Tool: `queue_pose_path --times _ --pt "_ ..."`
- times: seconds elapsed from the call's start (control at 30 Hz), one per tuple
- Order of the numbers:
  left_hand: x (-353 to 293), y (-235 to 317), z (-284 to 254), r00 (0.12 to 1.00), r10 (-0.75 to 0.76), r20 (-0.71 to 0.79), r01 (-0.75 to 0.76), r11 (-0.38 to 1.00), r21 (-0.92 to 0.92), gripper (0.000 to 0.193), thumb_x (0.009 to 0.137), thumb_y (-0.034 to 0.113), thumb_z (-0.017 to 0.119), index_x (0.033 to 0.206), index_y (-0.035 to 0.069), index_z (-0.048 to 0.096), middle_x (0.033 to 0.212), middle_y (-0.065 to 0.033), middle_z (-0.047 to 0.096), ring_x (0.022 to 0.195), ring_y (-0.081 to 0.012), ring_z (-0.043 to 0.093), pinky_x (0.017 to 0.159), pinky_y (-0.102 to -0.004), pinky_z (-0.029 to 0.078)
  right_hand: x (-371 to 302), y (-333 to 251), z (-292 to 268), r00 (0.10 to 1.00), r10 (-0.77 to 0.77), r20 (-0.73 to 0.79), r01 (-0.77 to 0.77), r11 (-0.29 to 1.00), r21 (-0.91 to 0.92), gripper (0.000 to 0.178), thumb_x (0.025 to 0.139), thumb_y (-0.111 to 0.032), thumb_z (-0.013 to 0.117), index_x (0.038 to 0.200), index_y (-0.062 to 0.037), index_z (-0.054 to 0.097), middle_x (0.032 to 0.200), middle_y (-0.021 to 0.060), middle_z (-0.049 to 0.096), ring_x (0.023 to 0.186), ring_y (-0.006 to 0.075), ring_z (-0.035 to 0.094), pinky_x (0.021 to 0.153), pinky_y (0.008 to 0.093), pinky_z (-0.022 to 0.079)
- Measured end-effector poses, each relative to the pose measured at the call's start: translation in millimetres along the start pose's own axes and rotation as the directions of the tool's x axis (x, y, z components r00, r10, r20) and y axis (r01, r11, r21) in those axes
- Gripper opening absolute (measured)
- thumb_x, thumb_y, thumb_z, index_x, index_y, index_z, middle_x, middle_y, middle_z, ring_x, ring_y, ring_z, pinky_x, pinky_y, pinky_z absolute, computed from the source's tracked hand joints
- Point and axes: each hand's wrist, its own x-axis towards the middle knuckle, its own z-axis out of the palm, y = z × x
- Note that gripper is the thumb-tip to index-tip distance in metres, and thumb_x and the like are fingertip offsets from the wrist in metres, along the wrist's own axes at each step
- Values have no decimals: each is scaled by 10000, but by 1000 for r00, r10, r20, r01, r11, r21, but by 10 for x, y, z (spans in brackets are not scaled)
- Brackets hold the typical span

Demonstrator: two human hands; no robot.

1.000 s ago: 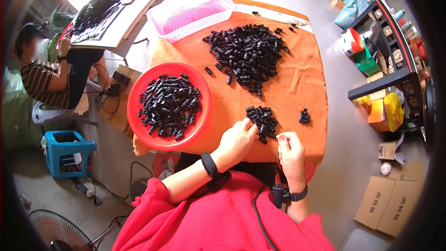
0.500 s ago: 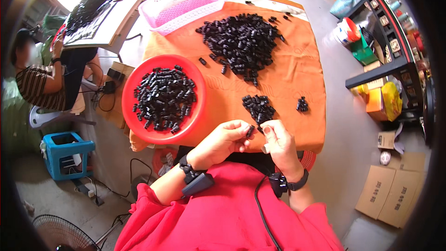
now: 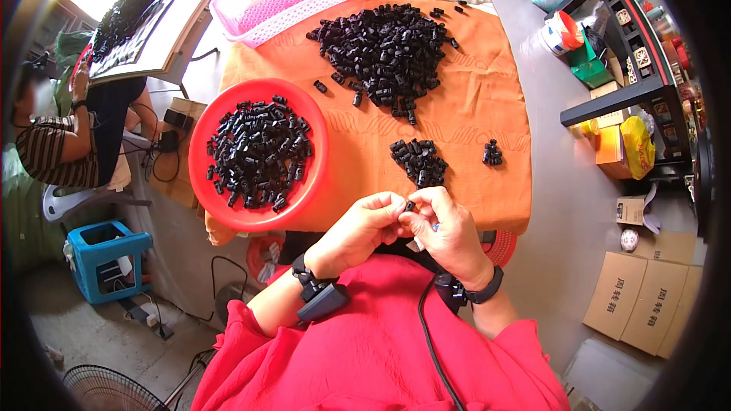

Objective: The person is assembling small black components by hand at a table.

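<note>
Just off the near edge of the table, my left hand (image 3: 364,230) and my right hand (image 3: 449,234) meet fingertip to fingertip. Pinched between them is a small black cylindrical part (image 3: 410,205), mostly covered by the fingers. A pale scrap (image 3: 415,245) shows beneath my right fingers; its kind cannot be made out. Beyond my hands lies a small heap of black parts (image 3: 420,163), with a smaller cluster (image 3: 492,153) to its right. A large pile of similar parts (image 3: 381,53) covers the far middle. To the left, a red basin (image 3: 321,156) holds many more.
An orange cloth (image 3: 472,122) covers the table. At its far left stands a pink plastic basket (image 3: 283,17). A person (image 3: 65,144) sits at another table on the left, near a blue stool (image 3: 110,259). Right of me are a shelf (image 3: 620,110) and flattened cartons (image 3: 640,297).
My right hand has moved left, bringing its fingertips against those of my left hand around the black part. The whole view has shifted slightly, with the table lying higher in it.
</note>
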Motion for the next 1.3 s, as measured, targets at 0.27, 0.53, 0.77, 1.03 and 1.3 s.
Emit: queue_pose_path --times 0.27,0.53,0.77,1.03,1.3 --pt "-93 26 17 995 7 96 -9 1000 25 173 1016 262 582 980 93 595 897 -5 611 754 -80 551 640 -211 435 -13 9 36 991 121 55 -129 976 174 88 1017 -113 560 996 -30 575 730 57 648 543 92 603 487 251 483" --pt "-95 -44 2 997 -14 75 16 1000 -21 186 1025 273 565 985 94 596 906 -2 611 758 -82 544 677 -220 441 -24 -11 39 994 92 54 -97 990 99 79 1014 -103 560 987 -31 577 721 60 640 546 101 610 481 260 483" --pt "-91 -95 1 998 18 59 -16 999 -35 176 1025 265 561 976 100 599 891 10 614 751 -78 536 675 -216 432 -34 21 86 995 89 34 -93 988 122 71 1014 -100 559 995 -35 583 722 54 636 557 98 613 483 256 482" --pt "-223 133 20 936 310 -165 -250 918 309 158 1020 228 571 1030 75 610 876 14 591 747 -58 517 616 -206 412 -41 -13 36 985 171 5 -171 978 122 113 1022 -128 559 1048 -27 602 698 25 583 531 83 596 478 252 500" --pt "-395 759 -409 210 950 231 257 -281 925 45 866 95 697 904 91 673 978 -47 651 964 -270 563 890 -393 414 -64 136 -30 979 195 -66 -184 972 143 114 1018 -119 563 1046 -15 601 711 23 567 523 78 573 486 260 527"
